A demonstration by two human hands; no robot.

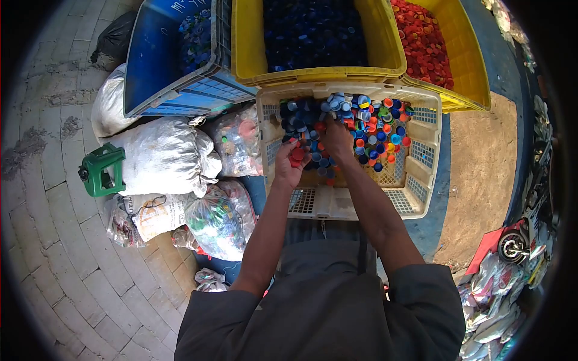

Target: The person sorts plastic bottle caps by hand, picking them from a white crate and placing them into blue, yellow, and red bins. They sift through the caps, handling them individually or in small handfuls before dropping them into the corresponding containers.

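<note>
Both my hands are over a whitish plastic crate (421, 153) with mesh sides, which holds mixed bottle caps (376, 135) in blue, red, orange, white and green. My left hand (290, 165) is cupped, palm up, around several red bottle caps (297, 154) near the crate's left side. Reaching into the heap, my right hand (337, 138) points its fingers down among the caps, close to a red one by the fingertips. The back of that hand hides part of its grip. Blue caps lie mostly at the back and left of the heap.
Behind the crate stand a blue crate (147, 66) with caps, a yellow crate (319, 75) of dark blue caps and a yellow crate (472, 72) of red caps. Left are white sacks (162, 153), a green jerrycan (103, 170) and a clear bag (214, 213). Plastic bags (494, 283) lie right.
</note>
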